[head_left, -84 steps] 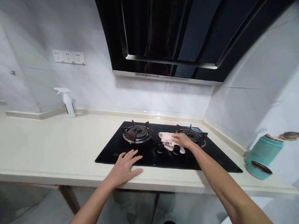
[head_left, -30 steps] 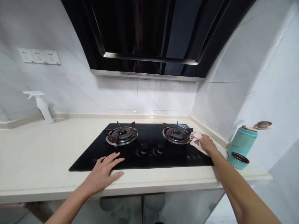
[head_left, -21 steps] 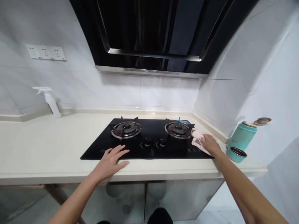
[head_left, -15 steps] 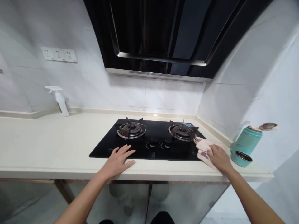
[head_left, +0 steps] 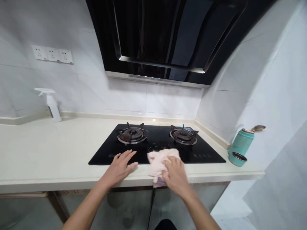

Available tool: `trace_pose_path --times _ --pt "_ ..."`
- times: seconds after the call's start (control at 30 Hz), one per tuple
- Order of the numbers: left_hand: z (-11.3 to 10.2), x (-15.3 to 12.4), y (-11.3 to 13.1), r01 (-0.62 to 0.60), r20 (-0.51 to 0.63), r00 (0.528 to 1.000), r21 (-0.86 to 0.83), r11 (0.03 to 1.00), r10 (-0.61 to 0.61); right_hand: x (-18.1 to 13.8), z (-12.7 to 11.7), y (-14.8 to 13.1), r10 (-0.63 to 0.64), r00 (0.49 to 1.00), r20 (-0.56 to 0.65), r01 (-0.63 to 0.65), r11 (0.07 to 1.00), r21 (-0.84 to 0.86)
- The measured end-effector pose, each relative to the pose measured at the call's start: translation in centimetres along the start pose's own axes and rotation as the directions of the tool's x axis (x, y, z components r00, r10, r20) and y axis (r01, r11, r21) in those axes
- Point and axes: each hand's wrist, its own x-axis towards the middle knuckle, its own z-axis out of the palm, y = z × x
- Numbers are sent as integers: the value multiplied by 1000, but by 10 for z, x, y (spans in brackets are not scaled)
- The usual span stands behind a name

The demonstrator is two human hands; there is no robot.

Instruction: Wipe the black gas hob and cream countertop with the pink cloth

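My right hand (head_left: 174, 175) presses and grips a crumpled pale pink cloth (head_left: 160, 164) at the front edge of the black glass gas hob (head_left: 105, 156), and the cloth hangs over the counter's front edge. The cloth covers part of the hob's control knobs. My left hand (head_left: 119, 168) lies open on the hob's front edge, fingers spread, holding nothing. Behind the hands stand the left burner (head_left: 132, 134) and right burner (head_left: 183, 135), each with a dark iron grate.
A cream countertop (head_left: 48, 150) runs along the tiled wall, with a white spray bottle (head_left: 51, 107) at the back left. A teal flask (head_left: 242, 142), its open lid (head_left: 258, 128) and a teal cup (head_left: 237, 158) stand at the right. A black range hood (head_left: 153, 35) hangs above the hob.
My right hand has slid left with the cloth, from the hob's right side to its front middle. My left hand has stayed on the hob's front edge.
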Motion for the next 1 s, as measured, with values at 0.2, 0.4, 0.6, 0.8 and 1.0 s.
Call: trace_pose_path --times 0.2,0.4,0.6,0.8,1.0 --pt "1 5 -17 46 -79 995 -215 976 -65 37 20 -98 -232 971 58 218 958 185" --pt "-8 7 -17 108 -127 983 -191 976 -134 43 19 -98 -291 956 47 262 912 316" --pt "-44 7 39 5 -41 999 109 994 -1 38 14 -64 -323 945 43 231 757 612" --pt "-13 4 97 50 201 977 124 991 -74 21 14 45 -76 946 -315 191 917 351" --pt "47 17 155 -199 183 962 -37 979 202 17 59 147 102 975 -197 -86 992 92"
